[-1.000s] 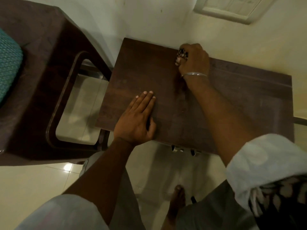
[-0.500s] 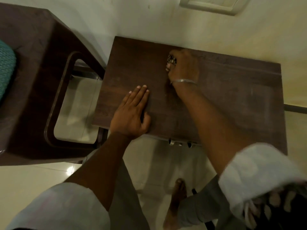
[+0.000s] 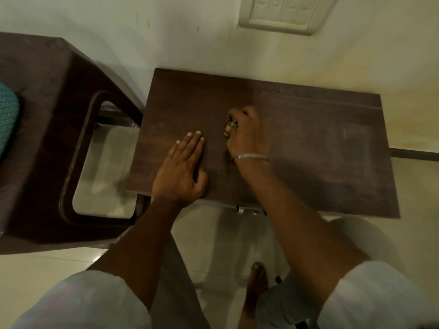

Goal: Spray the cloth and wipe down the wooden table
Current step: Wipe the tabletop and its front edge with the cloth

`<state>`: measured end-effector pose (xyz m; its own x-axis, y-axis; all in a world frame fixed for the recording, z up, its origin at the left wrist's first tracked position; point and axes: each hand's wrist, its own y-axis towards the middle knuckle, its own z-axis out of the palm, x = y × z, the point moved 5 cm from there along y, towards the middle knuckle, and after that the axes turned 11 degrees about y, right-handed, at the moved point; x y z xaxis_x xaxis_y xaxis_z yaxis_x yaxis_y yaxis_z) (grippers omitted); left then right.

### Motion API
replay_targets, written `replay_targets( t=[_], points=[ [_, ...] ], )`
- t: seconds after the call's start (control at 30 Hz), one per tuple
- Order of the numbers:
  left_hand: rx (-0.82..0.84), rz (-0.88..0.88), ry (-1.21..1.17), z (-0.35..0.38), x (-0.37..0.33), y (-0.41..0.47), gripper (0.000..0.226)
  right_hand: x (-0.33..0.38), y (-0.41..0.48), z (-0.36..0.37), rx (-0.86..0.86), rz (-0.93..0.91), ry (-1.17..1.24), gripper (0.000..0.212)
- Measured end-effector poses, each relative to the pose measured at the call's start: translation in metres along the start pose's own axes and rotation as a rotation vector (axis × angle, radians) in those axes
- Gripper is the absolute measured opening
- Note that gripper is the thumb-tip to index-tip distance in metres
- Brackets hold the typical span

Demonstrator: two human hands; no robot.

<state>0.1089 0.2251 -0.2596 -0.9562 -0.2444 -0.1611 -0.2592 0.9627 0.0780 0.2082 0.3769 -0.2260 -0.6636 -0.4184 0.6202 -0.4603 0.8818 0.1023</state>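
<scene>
The dark wooden table (image 3: 320, 150) stands against a pale wall. My right hand (image 3: 249, 132) grips a bunched, dark patterned cloth (image 3: 231, 122) and presses it on the middle of the tabletop; only a small part of the cloth shows past my fingers. My left hand (image 3: 181, 174) lies flat on the tabletop near its front edge, fingers straight and together. A metal bangle (image 3: 251, 157) circles my right wrist. No spray bottle is in view.
A dark wooden chair (image 3: 47, 138) with a teal cushion (image 3: 7, 115) stands close to the table's left side. A switch plate (image 3: 285, 13) is on the wall behind. My bare foot (image 3: 256, 283) is on the tiled floor under the table's front edge.
My right hand has dragged the cloth from the back edge of the tabletop toward me, to its middle. My left hand stays flat in the same spot.
</scene>
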Motion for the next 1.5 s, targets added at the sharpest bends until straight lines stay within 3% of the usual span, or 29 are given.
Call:
replay_targets(
  t=[0.3, 0.53, 0.77, 0.97, 1.2, 1.4, 1.5],
  points=[
    [-0.028, 0.005, -0.022, -0.002, 0.001, -0.001, 0.071, 0.006, 0.014, -0.008, 0.038, 0.020, 0.047, 0.039],
    [-0.028, -0.013, -0.038, -0.004, 0.000, -0.001, 0.067, 0.007, -0.074, -0.010, 0.048, 0.016, -0.037, 0.045],
    [-0.021, -0.019, -0.052, -0.004, 0.000, 0.000, 0.066, 0.008, -0.016, -0.012, 0.053, 0.036, 0.007, 0.039],
    [-0.023, -0.030, -0.050, -0.007, -0.001, 0.001, 0.065, 0.011, -0.087, -0.010, 0.050, 0.012, -0.030, 0.041],
    [-0.021, -0.029, -0.049, -0.009, -0.002, -0.001, 0.066, 0.017, -0.051, -0.017, 0.066, 0.043, -0.038, 0.033],
    [-0.016, -0.031, -0.038, -0.008, -0.002, 0.000, 0.065, 0.024, -0.129, -0.014, 0.087, 0.006, -0.069, 0.033],
    [-0.013, -0.024, -0.033, -0.006, -0.003, -0.001, 0.064, 0.021, -0.117, -0.016, 0.114, 0.013, -0.074, 0.035]
  ],
)
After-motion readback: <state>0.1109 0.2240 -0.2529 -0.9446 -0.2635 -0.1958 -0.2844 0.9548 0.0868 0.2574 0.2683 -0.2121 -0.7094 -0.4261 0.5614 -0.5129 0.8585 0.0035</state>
